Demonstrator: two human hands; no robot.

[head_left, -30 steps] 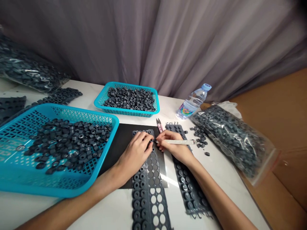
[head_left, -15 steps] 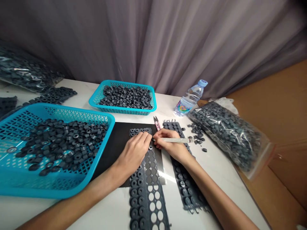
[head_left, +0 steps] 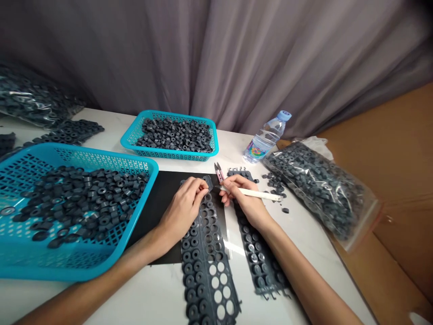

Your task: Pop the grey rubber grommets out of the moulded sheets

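Note:
My left hand (head_left: pixel 185 204) rests over the far end of a dark moulded rubber sheet (head_left: pixel 204 253). Its thumb and forefinger are pinched together; whatever lies between them is hidden. Rows of ring-shaped parts fill the sheet's left side, while round holes run down its right. A white pen-shaped tool (head_left: pixel 260 194) with a dark tip is gripped in my right hand (head_left: pixel 245 196), the tip pointing left, close to the left fingertips. Under my right wrist lies a second rubber sheet (head_left: pixel 259 259) with round parts in it. Pink-handled thread snips (head_left: pixel 219 172) lie just beyond.
A large blue basket (head_left: pixel 101 266) of loose dark rings stands at left, a smaller blue basket (head_left: pixel 169 154) behind. Filled plastic bags lie at right (head_left: pixel 321 189) and far left (head_left: pixel 30 99). A water bottle (head_left: pixel 265 140) and loose dark pieces (head_left: pixel 275 183) sit right. A black mat (head_left: pixel 157 225) lies below.
Both hands have drawn slightly apart at the sheet's far end. The white tool's tip has come off the sheet a little, and its handle has tilted. The view has shifted slightly.

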